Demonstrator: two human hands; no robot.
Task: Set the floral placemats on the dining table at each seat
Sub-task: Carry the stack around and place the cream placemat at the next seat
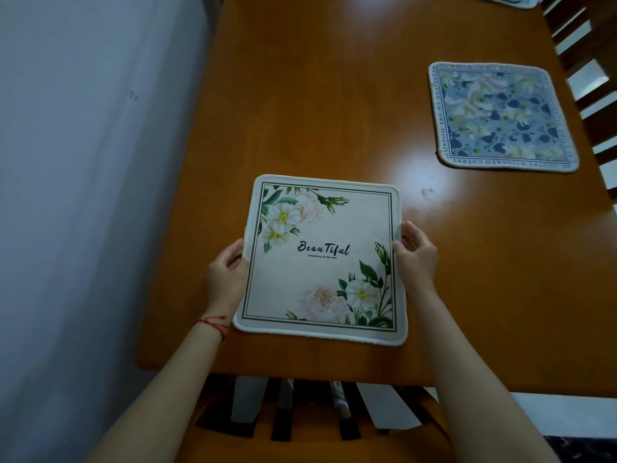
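A cream placemat (322, 259) with white flowers and the word "Beautiful" lies near the front end of the wooden dining table (317, 111). My left hand (225, 279) grips its left edge and my right hand (417, 255) grips its right edge. A blue floral placemat (500, 116) lies flat at the right side of the table. The corner of a third mat (507, 0) shows at the far right edge of the table.
A slatted wooden chair (300, 416) is tucked under the table's front end, just below my arms. More chair backs (591, 71) line the right side. A pale wall (83, 195) runs close along the table's left edge.
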